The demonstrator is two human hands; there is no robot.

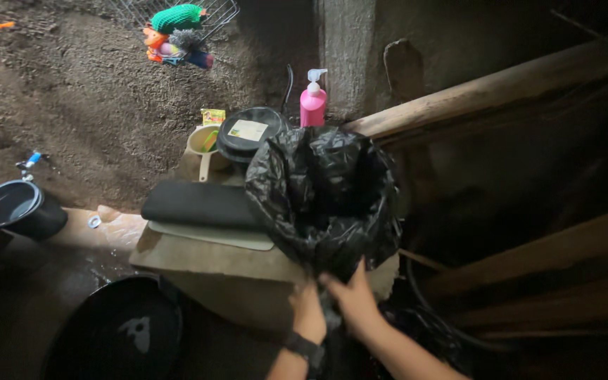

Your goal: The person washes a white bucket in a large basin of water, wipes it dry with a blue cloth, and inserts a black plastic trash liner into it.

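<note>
Head view:

- A black plastic bag [321,200] is seen standing upright at the right end of the concrete bench [209,264], with its mouth open and turned up and away from the camera.
- The bag's long axis is judged to run near vertical, from the gathered bottom at the hands up to the open mouth.
- The left hand [309,313] is placed at the bag's lower edge; its fingers are curled closed on the gathered plastic. A dark band is worn at the wrist.
- The right hand [352,299] is set just beside the left, touching the same lower part; its fingers are pressed closed into the plastic.
- The bag therefore lies directly above and beyond both sets of fingers; both hands are about equally near, the right reaching slightly higher.
- A pink pump bottle [312,102] with a white pump head is located behind the bag, against the wall.
- A round black lid [249,134] bearing a pale rectangular label is located left of the bottle.
- A small yellow-green packet [212,117] is stood behind a pale ladle-shaped cup [202,144].
- A folded black cloth [202,205] is laid on a pale board, left of the bag.
- A wire basket [177,14] holding green and orange scrubbers is hung on the wall above.
- A black pot [19,209] is set at far left; a dark basin [117,334] lies below the bench.
</note>
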